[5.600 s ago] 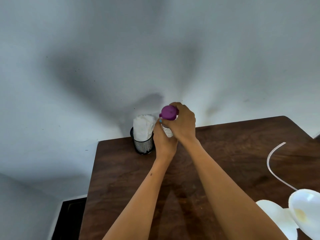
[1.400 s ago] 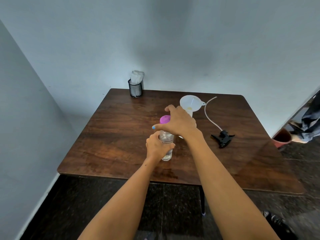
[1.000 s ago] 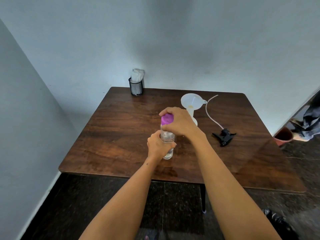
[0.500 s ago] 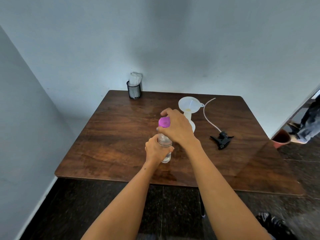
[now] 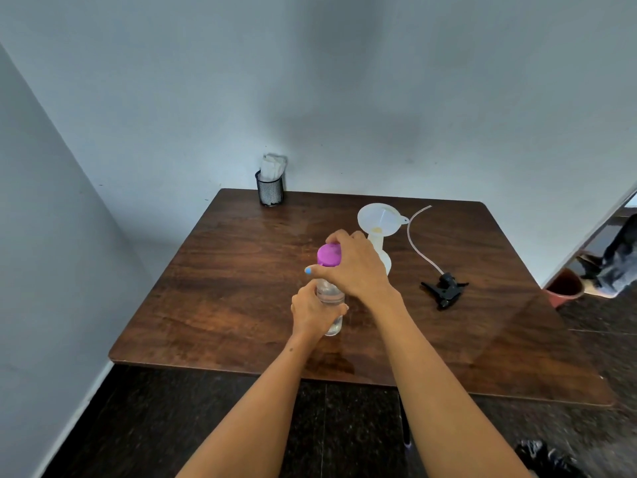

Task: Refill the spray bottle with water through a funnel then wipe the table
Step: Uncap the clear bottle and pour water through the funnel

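Note:
A clear water bottle [image 5: 331,298] with a purple cap [image 5: 329,255] stands upright near the table's front middle. My left hand [image 5: 313,313] wraps around its body. My right hand [image 5: 355,267] grips the purple cap from the right and above. Behind my right hand stands a white funnel [image 5: 377,219] set in the whitish spray bottle [image 5: 385,262], mostly hidden. The black spray trigger head [image 5: 444,290] with its clear tube [image 5: 415,241] lies on the table to the right.
The dark wooden table [image 5: 224,291] fills a corner between two pale walls. A black mesh cup [image 5: 270,192] holding white cloth stands at its far left. A reddish pot [image 5: 565,288] and a person's legs are on the floor at right.
The view pulled back from a close look at the far corner to the whole table. Both hands stay on the bottle and cap; the right hand has shifted slightly around the cap.

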